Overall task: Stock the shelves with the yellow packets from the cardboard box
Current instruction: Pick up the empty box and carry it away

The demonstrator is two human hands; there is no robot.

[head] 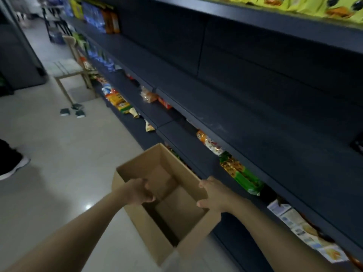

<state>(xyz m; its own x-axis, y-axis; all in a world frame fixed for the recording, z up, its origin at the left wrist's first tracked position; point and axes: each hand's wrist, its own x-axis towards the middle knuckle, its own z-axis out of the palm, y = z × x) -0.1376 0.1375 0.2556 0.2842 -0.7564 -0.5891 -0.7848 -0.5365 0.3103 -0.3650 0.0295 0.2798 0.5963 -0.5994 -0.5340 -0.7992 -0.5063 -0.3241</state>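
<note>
An open cardboard box [149,228] sits low in front of me beside the dark shelving; no packet shows inside it, only its bare bottom flaps. My left hand [140,190] grips the box's left rim, fingers curled over the edge. My right hand [213,195] grips the right rim the same way. Several yellow packets [306,5] line the top shelf at the upper right. The wide dark shelf [245,107] below them is bare.
Lower shelves hold mixed snack bags [240,173] and pale cartons [302,230]. A wooden stool [68,73] stands on the pale floor at left, small dark items [73,112] near it. A person's dark shoe [11,163] is at the left edge.
</note>
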